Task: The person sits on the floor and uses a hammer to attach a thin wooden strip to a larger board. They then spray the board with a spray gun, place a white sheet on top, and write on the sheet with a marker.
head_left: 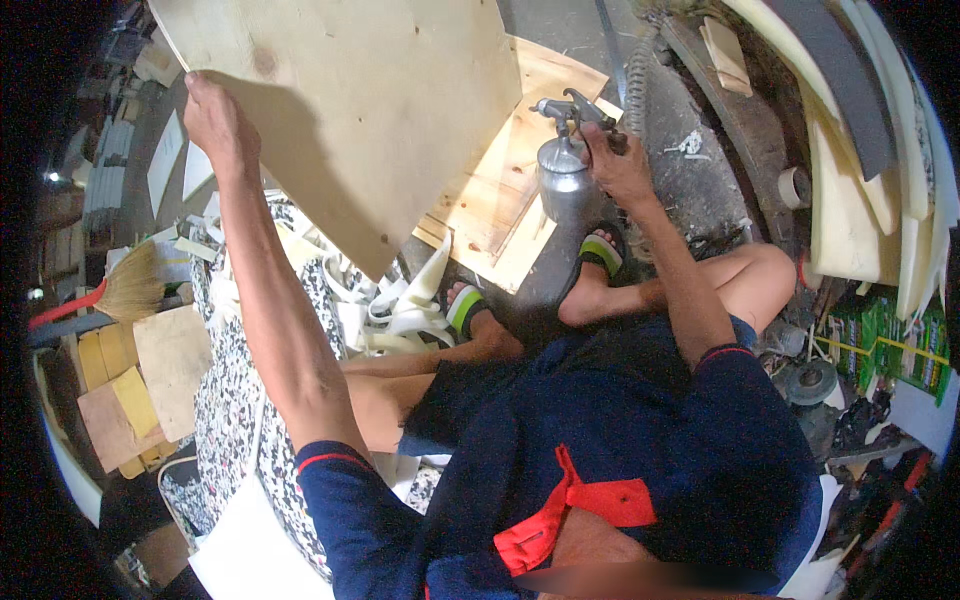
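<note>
A large plywood sheet (350, 110) stands tilted in front of me, and my left hand (218, 115) grips its left edge with closed fingers. In my right hand (618, 165) is a spray gun (568, 160) with a silver metal cup below its nozzle. The fingers wrap round the gun's handle, and its nozzle points left toward the plywood. Whether a finger presses the trigger I cannot tell. Beneath the plywood lie lighter wooden boards (500, 240) on the floor, partly hidden by the sheet.
A coiled hose (638, 85) runs behind the gun. Thick foam sheets (860, 200) lean at the right. White foam strips (400, 305) and a speckled foam block (225, 400) lie at my left, near a broom (130, 282). A tape roll (794, 188) sits at the right.
</note>
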`<action>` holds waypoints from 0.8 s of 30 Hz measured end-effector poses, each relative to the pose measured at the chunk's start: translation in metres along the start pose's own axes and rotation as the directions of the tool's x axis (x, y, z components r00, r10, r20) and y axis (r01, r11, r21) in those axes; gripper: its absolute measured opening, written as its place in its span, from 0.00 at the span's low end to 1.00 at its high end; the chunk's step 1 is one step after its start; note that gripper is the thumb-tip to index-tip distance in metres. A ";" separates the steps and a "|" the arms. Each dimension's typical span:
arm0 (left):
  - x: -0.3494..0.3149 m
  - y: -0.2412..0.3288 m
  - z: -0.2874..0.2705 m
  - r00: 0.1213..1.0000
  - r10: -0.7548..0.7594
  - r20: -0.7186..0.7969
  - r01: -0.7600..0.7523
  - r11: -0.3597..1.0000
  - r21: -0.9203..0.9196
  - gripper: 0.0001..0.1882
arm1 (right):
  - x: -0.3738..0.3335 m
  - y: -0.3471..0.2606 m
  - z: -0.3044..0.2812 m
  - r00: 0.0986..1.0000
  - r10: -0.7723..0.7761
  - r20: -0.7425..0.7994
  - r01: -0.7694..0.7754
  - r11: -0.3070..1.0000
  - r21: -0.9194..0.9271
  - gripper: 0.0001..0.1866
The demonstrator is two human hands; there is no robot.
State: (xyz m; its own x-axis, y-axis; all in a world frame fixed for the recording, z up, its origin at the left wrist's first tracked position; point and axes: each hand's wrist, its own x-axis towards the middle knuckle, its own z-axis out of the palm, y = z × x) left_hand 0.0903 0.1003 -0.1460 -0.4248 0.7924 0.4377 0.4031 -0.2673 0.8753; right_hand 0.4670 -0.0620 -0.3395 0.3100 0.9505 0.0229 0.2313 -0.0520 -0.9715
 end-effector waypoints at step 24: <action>-0.049 0.015 -0.004 0.998 0.013 -0.057 -0.018 0.995 -0.095 0.32 | 0.015 -0.052 -0.019 0.981 -0.052 0.189 0.008 0.974 0.227 0.24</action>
State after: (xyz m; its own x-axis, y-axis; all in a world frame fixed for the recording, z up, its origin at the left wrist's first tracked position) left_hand 0.1139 0.0554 -0.1536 -0.4648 0.7566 0.4599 0.3323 -0.3324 0.8827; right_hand 0.4775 -0.0505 -0.2836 0.1176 0.9926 0.0287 0.0187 0.0267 -0.9995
